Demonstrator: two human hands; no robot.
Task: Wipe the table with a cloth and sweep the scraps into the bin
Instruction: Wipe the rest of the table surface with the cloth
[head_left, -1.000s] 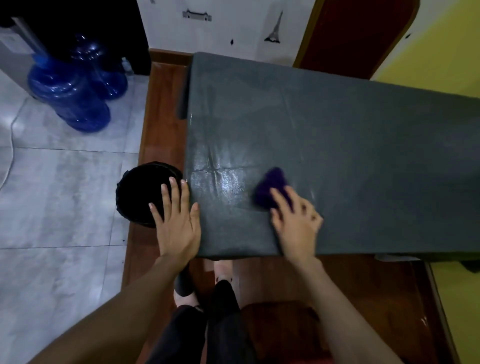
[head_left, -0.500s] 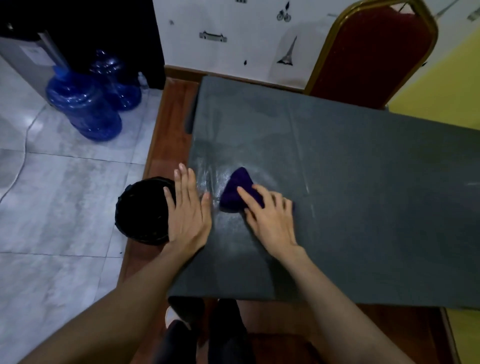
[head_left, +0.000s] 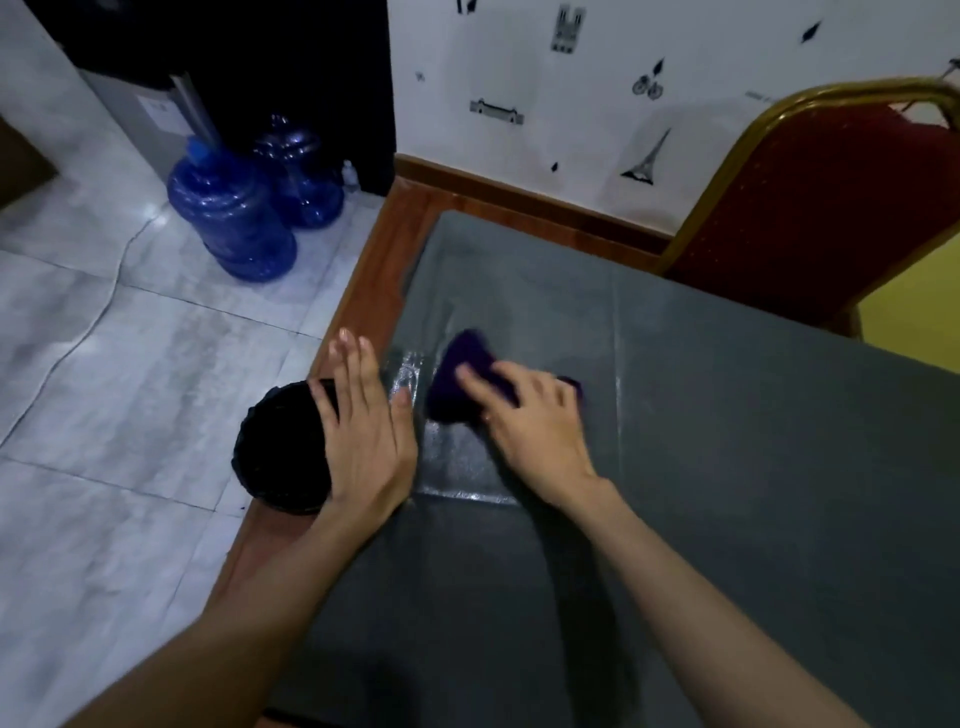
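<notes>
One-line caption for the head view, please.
Right hand presses a purple cloth on the grey table while the left hand is cupped at its edge above the black bin.

- cloth (head_left: 460, 376) on table (head_left: 753, 467), near its left edge, under right hand (head_left: 530, 426)
- left hand (head_left: 363, 431) at table's left edge, just left of cloth
- bin (head_left: 280, 447) on floor, left of table, beside left hand
- chair (head_left: 810, 208) behind table, far right

No wording can be read anywhere. A pale label (head_left: 158, 111) on the grey appliance (head_left: 130, 109) at 10 o'clock is too blurred to make out. The wall stickers (head_left: 566, 26) at 12 o'clock carry only pictures: a tower, a bicycle, buildings.
</notes>
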